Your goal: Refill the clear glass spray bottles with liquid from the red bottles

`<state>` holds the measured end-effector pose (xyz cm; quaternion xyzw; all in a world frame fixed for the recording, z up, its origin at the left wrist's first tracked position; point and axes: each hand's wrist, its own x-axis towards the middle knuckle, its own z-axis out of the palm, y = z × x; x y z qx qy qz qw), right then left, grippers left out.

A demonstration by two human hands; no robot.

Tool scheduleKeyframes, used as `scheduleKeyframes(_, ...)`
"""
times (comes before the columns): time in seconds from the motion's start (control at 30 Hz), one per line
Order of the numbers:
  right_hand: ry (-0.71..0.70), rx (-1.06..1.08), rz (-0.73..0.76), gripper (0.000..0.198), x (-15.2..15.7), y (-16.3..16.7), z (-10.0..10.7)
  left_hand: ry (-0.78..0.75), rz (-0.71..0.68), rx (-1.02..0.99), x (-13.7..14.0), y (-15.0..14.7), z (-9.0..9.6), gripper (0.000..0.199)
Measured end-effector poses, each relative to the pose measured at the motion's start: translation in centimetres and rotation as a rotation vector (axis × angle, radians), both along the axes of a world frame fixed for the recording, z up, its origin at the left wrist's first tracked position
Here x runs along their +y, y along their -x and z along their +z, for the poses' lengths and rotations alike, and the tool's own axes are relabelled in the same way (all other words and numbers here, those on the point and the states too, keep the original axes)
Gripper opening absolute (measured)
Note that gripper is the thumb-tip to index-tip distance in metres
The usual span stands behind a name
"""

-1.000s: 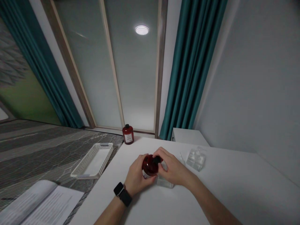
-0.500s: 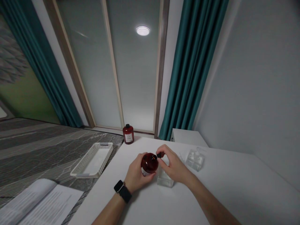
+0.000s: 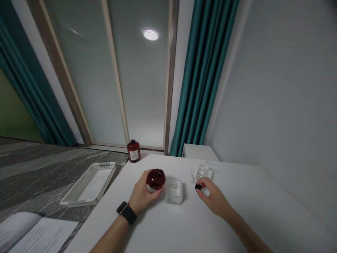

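My left hand, with a black watch on its wrist, is wrapped round a dark red bottle that has a white label. The bottle's neck is uncapped and tilts a little toward me. Between the thumb and fingers of my right hand is a small black bottle cap, held over the white table. Just right of the red bottle stands a square clear glass bottle. Another clear glass bottle is behind my right hand, partly covered by it. A small clear stopper-like piece lies beside that one.
A second red bottle, capped in black, stands at the far left corner of the white table. On the grey surface to the left are a white basket and an open book. A white cabinet stands behind the table.
The black cap has come away from the red bottle's neck, and my right hand has carried it to the right. My left hand still grips the bottle. The view has shifted slightly right.
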<state>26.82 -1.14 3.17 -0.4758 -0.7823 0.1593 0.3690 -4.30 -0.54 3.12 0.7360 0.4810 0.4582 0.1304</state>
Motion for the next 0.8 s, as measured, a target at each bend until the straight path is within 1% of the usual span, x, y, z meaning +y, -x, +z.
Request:
scheduleKeyframes(0.1, 0.020, -0.083, -0.067, 0.005, -0.8, -2.2, -2.3, -0.005, -0.002, 0.008, 0.3, 0.2, -0.3, 0.058)
scheduleKeyframes(0.17, 0.058, -0.063, -0.107, 0.005, -1.0, -2.7, -3.2, 0.004, -0.014, 0.008, 0.4, 0.3, -0.5, 0.058)
scheduleKeyframes(0.23, 0.065, -0.052, -0.132, 0.006, -0.7, -2.7, -3.7, 0.004, -0.010, 0.005, 0.4, 0.3, -0.5, 0.058)
scheduleKeyframes(0.47, 0.068, -0.072, -0.122, 0.007, 0.2, -2.5, -4.2, 0.009, 0.001, 0.013, 0.5, 0.4, -0.2, 0.057)
scheduleKeyframes(0.53, 0.058, -0.077, -0.127, 0.012, 0.2, -2.6, -4.3, 0.011, -0.005, 0.009, 0.5, 0.4, -0.2, 0.058)
scheduleKeyframes(0.67, 0.025, -0.083, -0.131, 0.029, 0.0, -2.8, -4.5, 0.024, -0.013, -0.006, 0.6, 0.5, -0.3, 0.058)
scheduleKeyframes(0.8, -0.028, -0.085, -0.132, 0.029, -0.1, -2.9, -4.4, 0.028, -0.018, -0.012, 0.7, 0.6, -0.2, 0.058)
